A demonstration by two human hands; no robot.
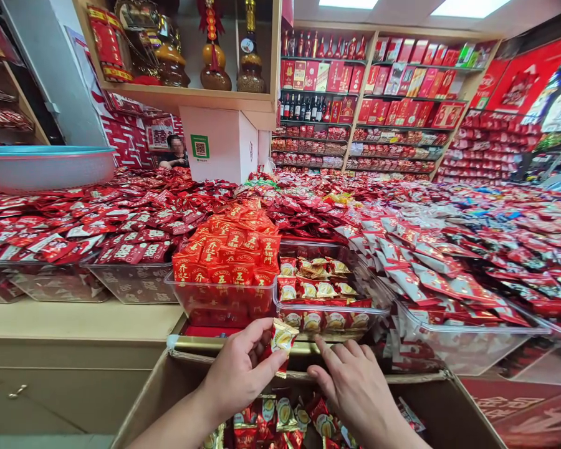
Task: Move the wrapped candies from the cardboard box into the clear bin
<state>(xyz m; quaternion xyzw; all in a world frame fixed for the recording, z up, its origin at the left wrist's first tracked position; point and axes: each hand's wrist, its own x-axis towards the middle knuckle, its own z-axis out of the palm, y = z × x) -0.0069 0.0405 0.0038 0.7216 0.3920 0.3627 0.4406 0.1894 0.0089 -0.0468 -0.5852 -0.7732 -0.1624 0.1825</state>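
Between the thumb and fingers of my left hand (243, 362) is a red and gold wrapped candy (282, 340) with a durian picture on it. My right hand (355, 380) is just to its right, palm down, fingers spread and reaching forward, with nothing seen in it. Both hands are over an open cardboard box (144, 399) that holds several loose candies (285, 415) of the same look. In front stands a clear plastic bin (331, 308) with rows of these candies (325, 289) lined up inside. The right fingertips are close to this bin's front.
A bin of orange-red packets (224, 255) sits left of the candy bin. White and red packets (430, 262) are heaped in a bin to the right. A blue-rimmed basket (47, 168) rests at far left. Shelves of bottles and boxes (327, 75) line the back; a person (174, 151) is behind the counter.
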